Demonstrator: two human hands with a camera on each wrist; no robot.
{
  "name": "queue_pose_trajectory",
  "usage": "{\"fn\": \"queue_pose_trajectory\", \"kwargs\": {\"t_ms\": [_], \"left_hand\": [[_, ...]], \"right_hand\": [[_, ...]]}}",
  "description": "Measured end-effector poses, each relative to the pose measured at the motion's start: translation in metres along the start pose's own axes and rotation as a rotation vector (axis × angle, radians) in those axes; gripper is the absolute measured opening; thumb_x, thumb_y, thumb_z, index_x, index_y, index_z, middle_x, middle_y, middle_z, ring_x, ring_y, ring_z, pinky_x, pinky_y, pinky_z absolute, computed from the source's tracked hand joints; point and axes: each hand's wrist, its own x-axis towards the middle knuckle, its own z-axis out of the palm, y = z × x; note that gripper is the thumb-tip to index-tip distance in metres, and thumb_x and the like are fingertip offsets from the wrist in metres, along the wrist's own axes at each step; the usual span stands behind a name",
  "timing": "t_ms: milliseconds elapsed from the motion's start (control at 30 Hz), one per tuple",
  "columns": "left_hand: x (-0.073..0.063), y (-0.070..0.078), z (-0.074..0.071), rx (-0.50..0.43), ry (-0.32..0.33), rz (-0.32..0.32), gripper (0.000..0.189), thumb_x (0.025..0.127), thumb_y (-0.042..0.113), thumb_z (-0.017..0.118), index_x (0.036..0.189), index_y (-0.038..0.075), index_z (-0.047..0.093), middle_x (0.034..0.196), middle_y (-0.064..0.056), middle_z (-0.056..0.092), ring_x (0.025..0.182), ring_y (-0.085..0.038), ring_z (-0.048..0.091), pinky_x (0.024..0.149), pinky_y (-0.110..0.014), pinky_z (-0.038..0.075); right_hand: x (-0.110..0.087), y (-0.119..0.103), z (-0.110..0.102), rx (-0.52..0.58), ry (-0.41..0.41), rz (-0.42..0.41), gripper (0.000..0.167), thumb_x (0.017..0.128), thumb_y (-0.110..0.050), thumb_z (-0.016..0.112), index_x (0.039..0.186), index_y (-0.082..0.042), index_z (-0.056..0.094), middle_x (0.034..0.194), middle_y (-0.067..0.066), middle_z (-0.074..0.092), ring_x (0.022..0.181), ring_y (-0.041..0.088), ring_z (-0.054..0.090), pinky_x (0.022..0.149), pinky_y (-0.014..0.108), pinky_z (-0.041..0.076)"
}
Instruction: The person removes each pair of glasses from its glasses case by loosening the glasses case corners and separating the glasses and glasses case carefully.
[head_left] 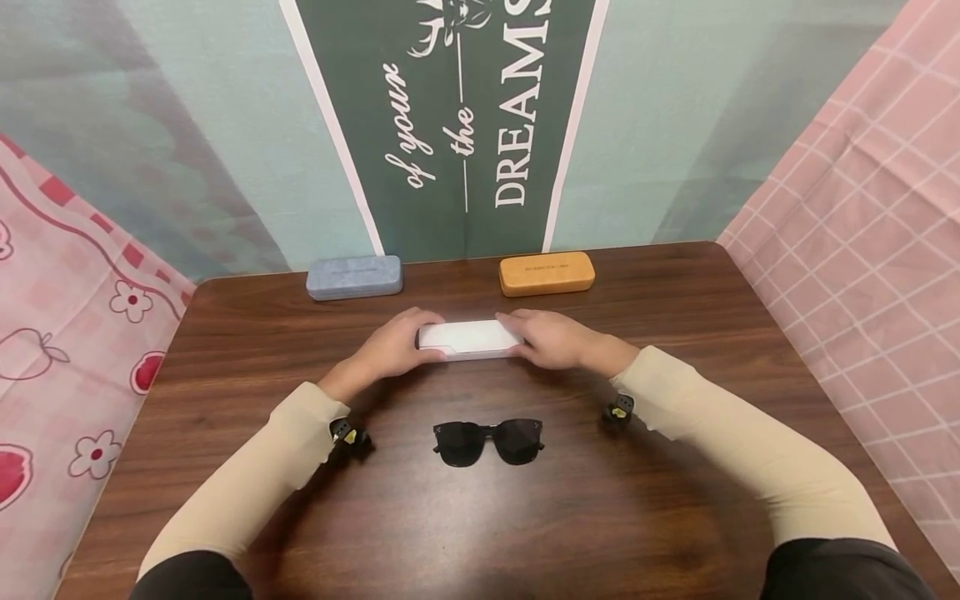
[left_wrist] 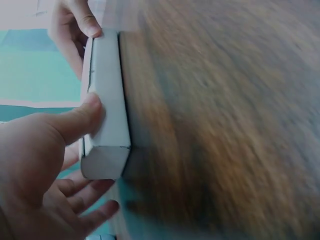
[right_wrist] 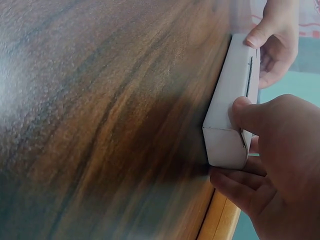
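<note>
A white glasses case (head_left: 471, 337) lies lengthwise across the table in the head view, its lid closed. My left hand (head_left: 401, 342) grips its left end, with the thumb on the near side and the fingers around the far side. At the other end, my right hand (head_left: 557, 338) holds the case the same way. Both wrist views show the case (left_wrist: 107, 85) low at the tabletop, thumbs pressed on its near face. Nearer to me, between the forearms, black sunglasses (head_left: 489, 431) rest with their dark lenses toward me.
Toward the back edge stand a blue glasses case (head_left: 355, 278) on the left and an orange glasses case (head_left: 547, 275) on the right. The brown wooden table (head_left: 480, 525) meets a green cloth backdrop (head_left: 465, 225), with pink cloths at both sides.
</note>
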Motion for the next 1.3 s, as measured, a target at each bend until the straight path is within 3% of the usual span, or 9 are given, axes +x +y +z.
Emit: {"fn": "queue_pose_trajectory", "kwargs": {"t_ms": [167, 433, 733, 1033, 1133, 1300], "left_hand": [[0.002, 0.004, -0.003, -0.002, -0.031, -0.048, 0.054, 0.084, 0.028, 0.085, 0.127, 0.003, 0.063, 0.123, -0.016, 0.063, 0.114, -0.03, 0.058, 0.101, -0.046, 0.046], [0.004, 0.004, -0.002, -0.012, -0.046, -0.041, 0.053, 0.083, 0.025, 0.086, 0.126, 0.004, 0.062, 0.116, -0.015, 0.063, 0.108, -0.03, 0.058, 0.097, -0.047, 0.047], [0.005, 0.006, -0.002, 0.005, -0.072, -0.073, 0.059, 0.084, 0.028, 0.086, 0.131, 0.005, 0.058, 0.119, -0.016, 0.062, 0.113, -0.033, 0.057, 0.1, -0.05, 0.046], [0.006, 0.005, -0.002, 0.028, -0.105, -0.107, 0.061, 0.086, 0.032, 0.084, 0.134, 0.008, 0.055, 0.127, -0.016, 0.061, 0.122, -0.035, 0.054, 0.103, -0.06, 0.041], [0.007, 0.006, -0.002, 0.037, -0.118, -0.117, 0.063, 0.086, 0.034, 0.083, 0.136, 0.009, 0.054, 0.129, -0.016, 0.061, 0.123, -0.036, 0.054, 0.102, -0.061, 0.04], [0.007, 0.007, -0.004, 0.046, -0.126, -0.146, 0.065, 0.086, 0.034, 0.083, 0.138, 0.011, 0.052, 0.134, -0.017, 0.059, 0.126, -0.036, 0.053, 0.101, -0.061, 0.038]], "right_hand": [[0.0, 0.0, 0.002, -0.056, 0.007, -0.026, 0.064, 0.105, -0.029, 0.058, 0.153, 0.007, 0.037, 0.142, 0.027, 0.054, 0.13, 0.036, 0.056, 0.109, 0.047, 0.043], [-0.001, -0.001, 0.002, -0.083, -0.007, -0.027, 0.062, 0.106, -0.028, 0.054, 0.154, 0.007, 0.034, 0.141, 0.028, 0.054, 0.129, 0.037, 0.056, 0.108, 0.048, 0.045], [0.001, 0.0, -0.009, -0.008, 0.009, -0.033, 0.054, 0.107, -0.022, 0.053, 0.151, 0.006, 0.041, 0.139, 0.027, 0.056, 0.127, 0.037, 0.057, 0.107, 0.05, 0.045], [0.002, 0.001, -0.012, 0.042, -0.047, -0.008, 0.055, 0.108, -0.022, 0.05, 0.151, 0.009, 0.039, 0.149, 0.028, 0.048, 0.138, 0.038, 0.047, 0.114, 0.05, 0.037], [0.003, 0.003, -0.014, 0.062, -0.042, 0.002, 0.054, 0.107, -0.024, 0.054, 0.149, 0.008, 0.043, 0.148, 0.025, 0.05, 0.139, 0.037, 0.047, 0.114, 0.05, 0.037], [0.006, 0.006, -0.018, 0.081, 0.042, 0.017, 0.045, 0.101, -0.026, 0.066, 0.137, 0.001, 0.061, 0.135, 0.018, 0.063, 0.128, 0.031, 0.058, 0.108, 0.048, 0.045]]}}
